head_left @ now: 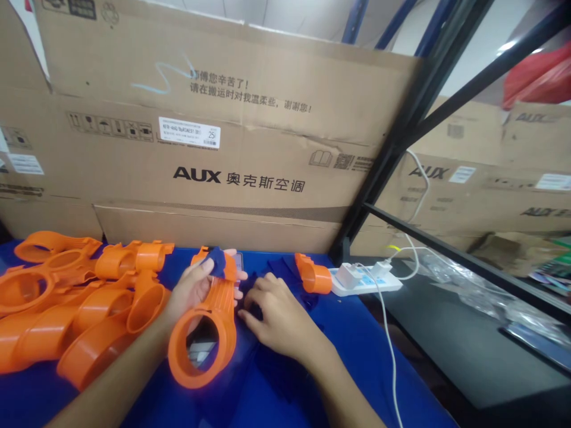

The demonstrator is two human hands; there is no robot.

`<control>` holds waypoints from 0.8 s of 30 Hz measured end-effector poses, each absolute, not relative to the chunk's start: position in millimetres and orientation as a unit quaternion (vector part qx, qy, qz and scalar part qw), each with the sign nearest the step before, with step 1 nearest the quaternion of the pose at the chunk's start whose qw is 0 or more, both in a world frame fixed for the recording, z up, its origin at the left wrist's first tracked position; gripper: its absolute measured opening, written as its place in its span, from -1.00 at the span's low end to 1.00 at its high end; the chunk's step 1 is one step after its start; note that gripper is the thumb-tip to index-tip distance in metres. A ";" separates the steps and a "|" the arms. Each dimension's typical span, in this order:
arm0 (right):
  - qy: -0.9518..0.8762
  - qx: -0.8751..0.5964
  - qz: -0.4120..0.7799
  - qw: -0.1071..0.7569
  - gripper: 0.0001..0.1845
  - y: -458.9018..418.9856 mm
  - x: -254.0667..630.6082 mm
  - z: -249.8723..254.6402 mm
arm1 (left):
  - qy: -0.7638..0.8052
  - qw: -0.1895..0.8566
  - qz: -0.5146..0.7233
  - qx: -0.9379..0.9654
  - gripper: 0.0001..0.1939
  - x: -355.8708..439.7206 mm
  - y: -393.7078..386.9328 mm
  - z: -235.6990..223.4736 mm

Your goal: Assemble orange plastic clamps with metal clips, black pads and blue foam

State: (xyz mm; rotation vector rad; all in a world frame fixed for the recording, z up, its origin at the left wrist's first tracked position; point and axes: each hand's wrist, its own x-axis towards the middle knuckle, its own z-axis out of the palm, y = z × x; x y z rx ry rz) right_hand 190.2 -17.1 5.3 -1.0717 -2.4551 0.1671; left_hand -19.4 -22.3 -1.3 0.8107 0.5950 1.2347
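Observation:
My left hand [190,291] is closed around the handle end of an orange plastic tape dispenser [225,303]. Its round ring points down towards me, with nothing fitted in it. A small dark blue piece [217,261] lies over the dispenser's far end, under my left thumb. Just to the right, my right hand [279,315] has its fingers curled down at a heap of thin dark blue pieces [285,270]; its fingertips are partly hidden, so what they pinch is unclear. A flat, pale-edged object [239,261] shows partly behind my left fingers.
Several orange tape dispensers [102,303] are piled on the left of the blue table surface [357,356]. Another orange dispenser [314,276] stands by a white power strip [368,279] with a white cable. Behind rises a large cardboard box [250,148]; a black rack post [392,137] stands right.

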 end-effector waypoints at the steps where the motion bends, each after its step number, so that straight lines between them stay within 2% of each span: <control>1: -0.899 -0.386 0.050 0.202 -0.89 -18.7 188.4 4.2 | 0.267 0.696 0.559 0.363 -0.34 -19.0 -23.0 -1.4; 7: -0.909 -0.395 0.066 0.114 -0.76 -24.5 179.7 4.2 | 0.254 0.682 0.561 0.393 -0.28 -16.6 -26.3 0.0; 11: -0.903 -0.410 0.086 0.098 -0.76 -24.0 178.5 4.5 | 0.250 0.679 0.562 0.401 -0.28 -17.3 -25.8 0.8; 17: -0.880 -0.437 0.110 0.148 -0.82 -22.2 180.1 1.1 | 0.249 0.679 0.563 0.399 -0.26 -16.3 -27.9 3.5; 24: -0.831 -0.445 0.186 0.277 -0.85 -15.5 190.6 9.1 | 0.252 0.676 0.570 0.393 -0.27 -16.9 -28.0 3.7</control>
